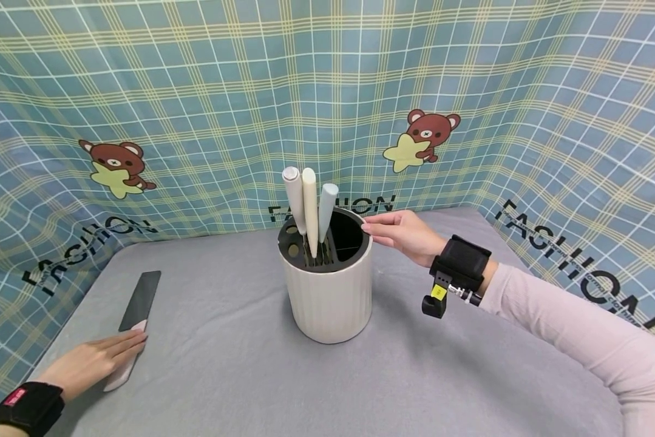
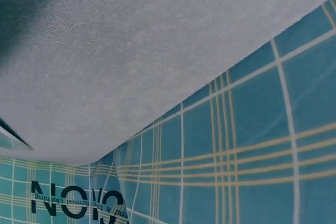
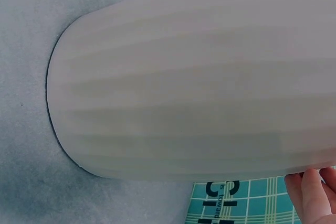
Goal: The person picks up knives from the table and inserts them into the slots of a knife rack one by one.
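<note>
On the left of the grey cloth lies a kitchen knife (image 1: 141, 300) with a dark, broad blade and a pale pink handle. My left hand (image 1: 95, 363) rests over that handle, fingers straight across it and the thumb hidden. A ribbed white knife holder (image 1: 329, 303) with a black slotted top stands upright in the middle. Three knife handles rise from its slots: a pale pink one (image 1: 294, 200), a cream one (image 1: 309, 209) and a light blue one (image 1: 327, 206). My right hand (image 1: 406, 233) touches the holder's right rim with extended fingertips; its fingers (image 3: 314, 195) also show in the right wrist view.
The grey cloth (image 1: 207, 358) covers the table. Behind it and along both sides hangs a blue plaid curtain (image 1: 240, 121) with bears and lettering. The holder's round opening (image 1: 346, 233) lies right of the knife slots.
</note>
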Demonstrator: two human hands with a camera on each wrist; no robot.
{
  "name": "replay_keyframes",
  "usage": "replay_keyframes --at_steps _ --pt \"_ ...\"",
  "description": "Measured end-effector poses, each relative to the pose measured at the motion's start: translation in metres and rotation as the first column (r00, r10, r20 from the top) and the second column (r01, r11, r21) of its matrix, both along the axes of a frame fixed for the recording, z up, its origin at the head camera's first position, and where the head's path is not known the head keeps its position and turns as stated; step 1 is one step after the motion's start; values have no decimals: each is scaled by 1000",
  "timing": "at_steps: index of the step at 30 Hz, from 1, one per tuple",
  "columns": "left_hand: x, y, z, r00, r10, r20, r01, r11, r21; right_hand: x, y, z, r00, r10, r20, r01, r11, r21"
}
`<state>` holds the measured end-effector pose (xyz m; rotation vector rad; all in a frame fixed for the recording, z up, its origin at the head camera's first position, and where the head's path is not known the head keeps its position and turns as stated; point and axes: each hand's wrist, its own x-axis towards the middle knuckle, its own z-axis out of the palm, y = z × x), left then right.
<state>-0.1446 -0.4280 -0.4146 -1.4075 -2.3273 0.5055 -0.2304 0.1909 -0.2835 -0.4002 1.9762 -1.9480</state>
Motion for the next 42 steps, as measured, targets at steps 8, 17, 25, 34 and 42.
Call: replay_keyframes --at_steps 8,17,25,34,42 --pt "-3 3 0 1000 -2 2 2 1000 9 0 -1 1 1000 -13 -2 13 1000 3" --pt "-9 17 2 1000 -14 -23 17 994 110 1 -1 2 1000 -7 4 7 1000 5" --pt "-18 45 21 996 34 -79 -5 940 340 2 -1 2 1000 -1 14 1 1000 -10" --pt "-27 70 48 998 30 -56 6 834 552 4 0 0 1000 14 11 -14 1000 -6" --pt "-27 89 80 999 43 -10 -27 773 634 5 -1 2 1000 7 1 -7 1000 -11"
